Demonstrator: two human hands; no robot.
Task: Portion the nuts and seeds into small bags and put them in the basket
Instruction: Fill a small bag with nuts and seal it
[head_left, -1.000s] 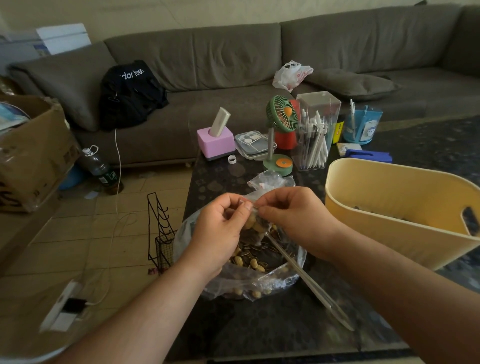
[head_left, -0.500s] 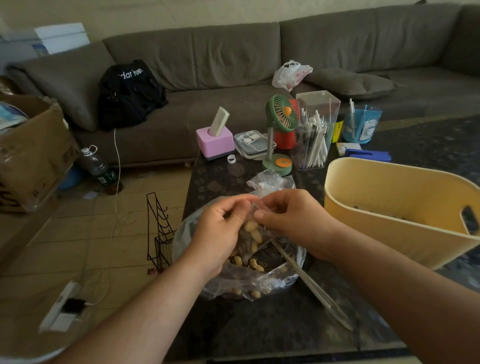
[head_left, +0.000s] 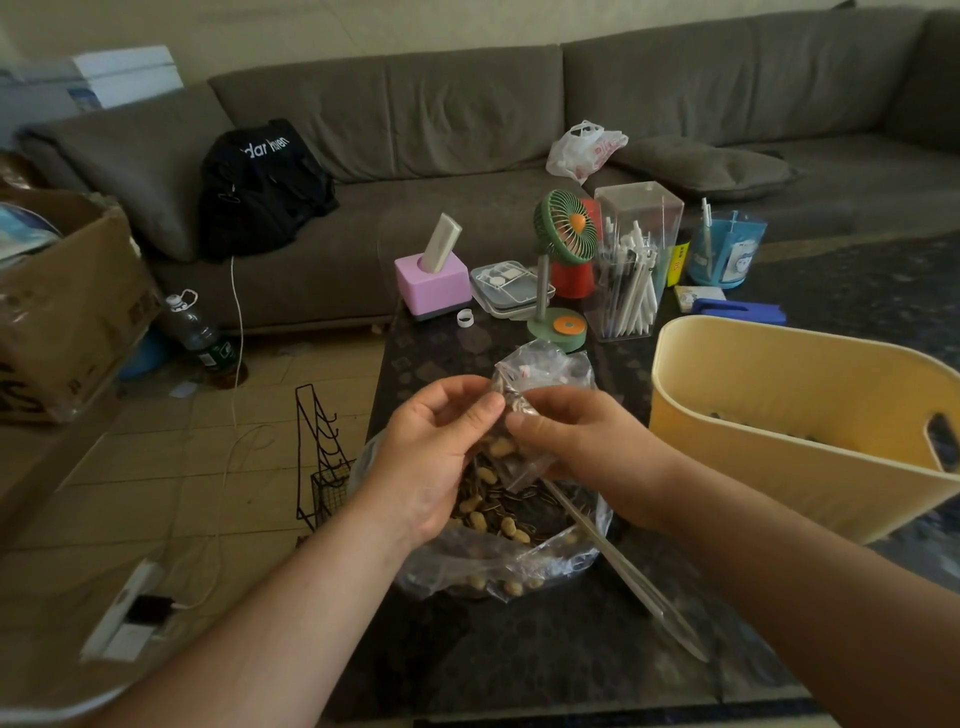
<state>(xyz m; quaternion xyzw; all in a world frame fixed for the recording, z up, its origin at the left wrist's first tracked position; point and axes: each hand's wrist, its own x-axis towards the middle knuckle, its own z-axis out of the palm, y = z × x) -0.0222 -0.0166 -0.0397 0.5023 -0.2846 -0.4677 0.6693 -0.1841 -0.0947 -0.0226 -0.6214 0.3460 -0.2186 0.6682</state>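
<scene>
While both hands meet at the centre of the frame, the left hand (head_left: 434, 447) and the right hand (head_left: 566, 436) pinch the top of a small clear bag (head_left: 519, 415) between curled fingers and thumbs, thumb tips almost touching. Peanuts and dark seeds show through its plastic, and its crumpled top rises above the fingers. Just below it, a large clear bag of peanuts and sunflower seeds (head_left: 498, 525) lies open on the dark table (head_left: 519, 649), with a long pale utensil (head_left: 628, 577) slanting out of it toward the lower right. At the right of the frame stands the yellow basket (head_left: 779, 415), near the hands but apart from them. Higher up the table stand a green desk fan (head_left: 563, 234) and a clear pen holder (head_left: 634, 260).
</scene>
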